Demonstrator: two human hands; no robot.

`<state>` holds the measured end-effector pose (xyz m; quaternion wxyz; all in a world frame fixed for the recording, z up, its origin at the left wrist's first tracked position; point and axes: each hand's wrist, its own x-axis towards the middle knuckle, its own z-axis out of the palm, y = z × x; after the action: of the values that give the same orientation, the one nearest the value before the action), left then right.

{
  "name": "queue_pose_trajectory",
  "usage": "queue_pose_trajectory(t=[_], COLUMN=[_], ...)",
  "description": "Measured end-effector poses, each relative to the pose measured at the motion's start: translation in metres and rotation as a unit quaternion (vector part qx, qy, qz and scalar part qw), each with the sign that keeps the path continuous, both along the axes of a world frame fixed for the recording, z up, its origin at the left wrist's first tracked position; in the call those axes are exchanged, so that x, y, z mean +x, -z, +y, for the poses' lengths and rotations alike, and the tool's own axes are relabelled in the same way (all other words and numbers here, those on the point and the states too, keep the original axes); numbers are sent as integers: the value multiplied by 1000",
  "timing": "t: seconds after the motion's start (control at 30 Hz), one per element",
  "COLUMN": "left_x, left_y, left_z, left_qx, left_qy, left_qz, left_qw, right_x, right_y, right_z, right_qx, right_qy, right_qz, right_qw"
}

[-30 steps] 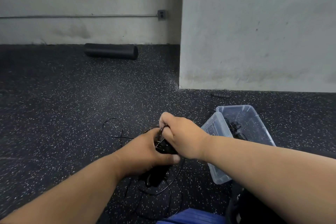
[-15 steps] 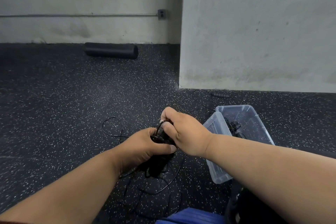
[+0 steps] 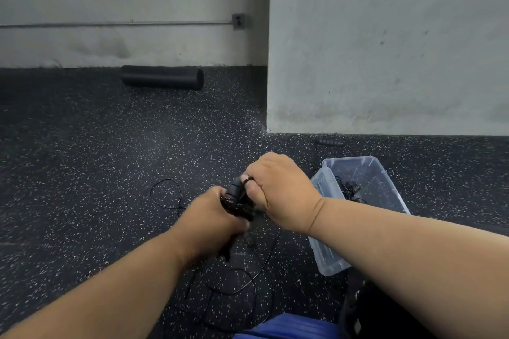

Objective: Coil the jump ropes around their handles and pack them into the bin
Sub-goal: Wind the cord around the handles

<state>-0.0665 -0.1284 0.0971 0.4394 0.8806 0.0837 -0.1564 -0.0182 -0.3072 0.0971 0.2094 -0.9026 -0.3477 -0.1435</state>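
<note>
Jump rope handles (image 3: 236, 199) mid-floor just left of the clear bin (image 3: 385, 181), left hand (image 3: 217, 217) gripping the bundle, right hand (image 3: 275, 190) with fingers curled pinching the cord around it; loose cord (image 3: 165, 195) trails on floor, so best keep wraps tight and even.

Black jump rope handles (image 3: 236, 198) bundled upright, partly wrapped in thin black cord (image 3: 165, 195) trailing loose over floor. Clear plastic bin (image 3: 385, 184) on floor just right, another coiled rope (image 3: 349, 190) inside.
</note>
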Motion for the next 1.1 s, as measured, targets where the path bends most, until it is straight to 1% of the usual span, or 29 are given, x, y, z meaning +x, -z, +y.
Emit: queue_pose_trajectory(t=[0.03, 0.07, 0.1, 0.13, 0.2, 0.3, 0.37, 0.43, 0.53, 0.63, 0.7, 0.77, 0.83, 0.97, 1.1], left_x=[4, 7, 9, 11, 13, 16, 14, 10, 1, -7, -8, -7, -4, -4, -5], left_y=[4, 10, 16, 22, 28, 28, 26, 23, 20, 18, 17, 17, 18, 20, 24], left_z=[4, 9, 12, 14, 12, 9, 8, 7, 6, 2, -1, -1, 1, 0, -9], left_qx=[104, 185, 233, 253, 263, 256, 237, 204, 141, 96, 29, -39, -82, -204, -286], left_qy=[-3, -4, -4, -2, 8, 13, 23, 45, 83, 101, 78, 48, 36, 25, -1], left_qz=[-57, -93, -113, -128, -153, -175, -178, -150, -80, -39, -6, 33, 70, 127, 144], left_qw=[993, 978, 966, 959, 953, 951, 955, 966, 983, 990, 997, 998, 993, 970, 947], right_x=[0, 0, 1, 0, 0, 8, 14, 23, 35, 40, 39, 37, 34, 33, 37], right_y=[0, 0, 0, 1, -3, -9, -8, -5, 2, 10, 12, 13, 16, 15, 12], right_z=[0, 0, 1, 2, 2, -4, -8, -14, -24, -30, -28, -24, -21, -22, -28], right_qx=[-14, -16, -15, -15, -10, 10, 42, 97, 165, 184, 195, 214, 224, 235, 266], right_qy=[-2, 1, 5, 9, 28, 90, 110, 117, 131, 109, 95, 96, 104, 117, 119], right_qz=[-48, -70, -81, -87, -66, 54, 115, 211, 371, 489, 524, 531, 543, 571, 622], right_qw=[999, 997, 997, 996, 997, 994, 986, 966, 905, 846, 824, 814, 803, 778, 727])
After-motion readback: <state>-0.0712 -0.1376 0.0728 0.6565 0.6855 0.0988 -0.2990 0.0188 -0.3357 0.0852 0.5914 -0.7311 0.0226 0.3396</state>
